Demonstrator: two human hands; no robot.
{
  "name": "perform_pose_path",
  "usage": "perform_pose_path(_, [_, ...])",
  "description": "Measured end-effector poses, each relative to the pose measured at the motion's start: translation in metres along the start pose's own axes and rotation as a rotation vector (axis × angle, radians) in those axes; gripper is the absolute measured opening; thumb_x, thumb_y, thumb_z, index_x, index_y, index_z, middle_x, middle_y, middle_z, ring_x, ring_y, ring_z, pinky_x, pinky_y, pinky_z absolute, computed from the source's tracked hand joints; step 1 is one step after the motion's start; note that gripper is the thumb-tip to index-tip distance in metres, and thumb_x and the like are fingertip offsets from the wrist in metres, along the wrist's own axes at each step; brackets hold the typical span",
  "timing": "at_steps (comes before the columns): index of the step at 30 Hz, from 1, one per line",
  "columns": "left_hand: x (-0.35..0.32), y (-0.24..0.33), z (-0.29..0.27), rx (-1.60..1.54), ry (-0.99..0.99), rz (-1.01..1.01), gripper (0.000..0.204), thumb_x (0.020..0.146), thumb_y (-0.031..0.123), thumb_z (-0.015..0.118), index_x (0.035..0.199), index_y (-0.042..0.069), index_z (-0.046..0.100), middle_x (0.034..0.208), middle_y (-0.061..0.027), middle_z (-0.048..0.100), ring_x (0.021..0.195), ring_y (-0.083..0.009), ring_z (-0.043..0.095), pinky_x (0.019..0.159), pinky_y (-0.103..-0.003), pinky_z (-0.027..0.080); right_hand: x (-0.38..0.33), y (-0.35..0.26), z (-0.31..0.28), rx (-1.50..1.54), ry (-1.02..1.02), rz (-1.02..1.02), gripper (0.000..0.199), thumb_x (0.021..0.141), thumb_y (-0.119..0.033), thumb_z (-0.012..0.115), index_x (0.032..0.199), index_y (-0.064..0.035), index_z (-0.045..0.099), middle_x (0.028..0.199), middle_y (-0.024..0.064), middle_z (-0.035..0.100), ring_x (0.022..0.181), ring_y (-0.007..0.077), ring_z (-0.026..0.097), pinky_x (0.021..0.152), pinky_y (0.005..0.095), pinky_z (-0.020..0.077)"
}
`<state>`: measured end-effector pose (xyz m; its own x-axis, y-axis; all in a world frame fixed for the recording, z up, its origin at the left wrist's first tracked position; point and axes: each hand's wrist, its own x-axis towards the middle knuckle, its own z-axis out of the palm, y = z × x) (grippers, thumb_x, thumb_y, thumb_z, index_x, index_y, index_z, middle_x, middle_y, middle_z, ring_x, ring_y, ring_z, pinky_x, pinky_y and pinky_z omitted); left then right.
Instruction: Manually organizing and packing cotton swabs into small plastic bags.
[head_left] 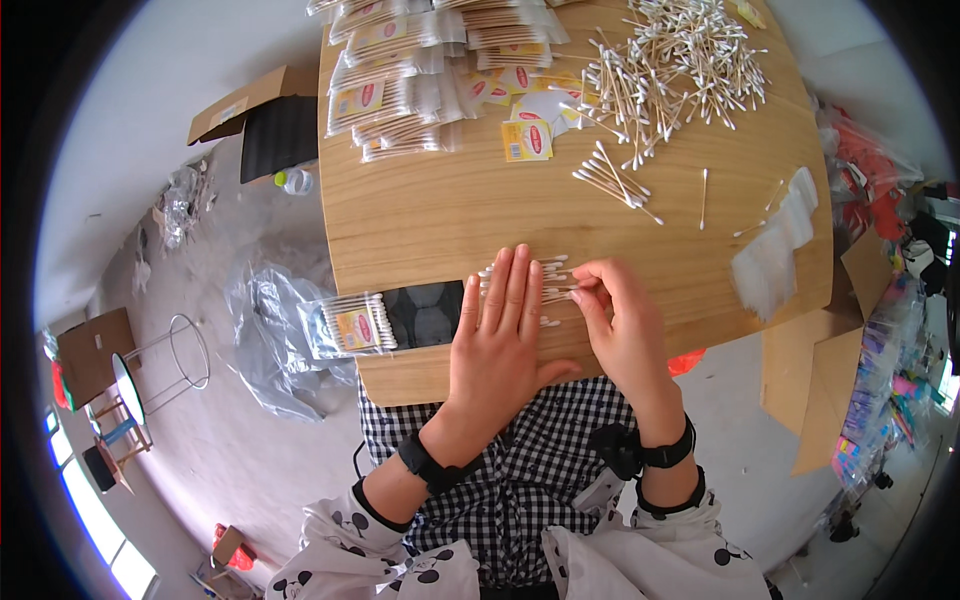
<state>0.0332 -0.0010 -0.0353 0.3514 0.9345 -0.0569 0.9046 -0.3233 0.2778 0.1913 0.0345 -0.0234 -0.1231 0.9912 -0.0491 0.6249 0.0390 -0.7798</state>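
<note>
My left hand (497, 330) lies flat, fingers stretched out and together, over a row of cotton swabs (553, 268) near the table's front edge. The palm hides most of that row; white tips show on both sides. At the row's right end, my right hand (632, 318) pinches thumb and forefinger on a cotton swab's tip. Left of my left hand lies a black strip (425, 312) with rounded dark shapes. At its left end sits a clear bag of cotton swabs (352, 325) with a yellow card, reaching past the table's edge.
A big heap of loose cotton swabs (680, 75) covers the far right of the wooden table (450, 215). Filled bags (385, 90) are stacked far left, beside yellow cards (528, 140). Empty clear bags (768, 262) lie at right. An open carton (815, 370) stands beside the table.
</note>
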Motion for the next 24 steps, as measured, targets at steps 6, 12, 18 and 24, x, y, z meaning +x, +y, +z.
perform_pose_path(6, [0.001, -0.001, 0.004, -0.04, 0.029, -0.01, 0.113, 0.073, 0.076, 0.052, 0.144, -0.01, 0.035, 0.155, -0.0236, 0.03, 0.147, -0.0348, 0.024, 0.117, -0.053, 0.022, 0.011, -0.004, -0.009, 0.005, -0.093, 0.056, 0.011, 0.089, -0.004, 0.063, 0.097, -0.006, 0.058, 0.091, 0.0087, 0.067, 0.081, 0.0266, 0.067, 0.066, 0.0358, 0.0528])
perform_pose_path(12, [0.001, -0.001, 0.006, -0.041, 0.026, -0.012, 0.112, 0.074, 0.076, 0.051, 0.144, -0.01, 0.034, 0.156, -0.0238, 0.029, 0.147, -0.0351, 0.023, 0.117, -0.053, 0.022, 0.012, -0.002, -0.012, -0.058, -0.126, -0.067, 0.011, 0.088, -0.002, 0.062, 0.096, -0.0055, 0.057, 0.092, 0.0087, 0.063, 0.08, 0.0267, 0.066, 0.066, 0.0365, 0.052])
perform_pose_path(18, [0.001, -0.001, 0.006, -0.034, 0.024, -0.009, 0.113, 0.075, 0.076, 0.05, 0.145, -0.01, 0.033, 0.156, -0.0234, 0.028, 0.148, -0.0347, 0.023, 0.118, -0.053, 0.02, 0.008, -0.008, -0.016, -0.04, -0.164, -0.037, 0.01, 0.087, -0.001, 0.062, 0.094, -0.006, 0.056, 0.092, 0.0078, 0.059, 0.078, 0.0289, 0.064, 0.065, 0.0372, 0.0508])
perform_pose_path(24, [0.001, -0.001, 0.007, -0.037, 0.036, -0.001, 0.112, 0.075, 0.076, 0.05, 0.146, -0.01, 0.032, 0.156, -0.0238, 0.028, 0.148, -0.035, 0.022, 0.118, -0.053, 0.02, 0.009, -0.007, -0.014, -0.1, -0.167, -0.051, 0.011, 0.087, 0.0, 0.062, 0.089, -0.0053, 0.053, 0.088, 0.0083, 0.056, 0.073, 0.0295, 0.06, 0.062, 0.0393, 0.0477])
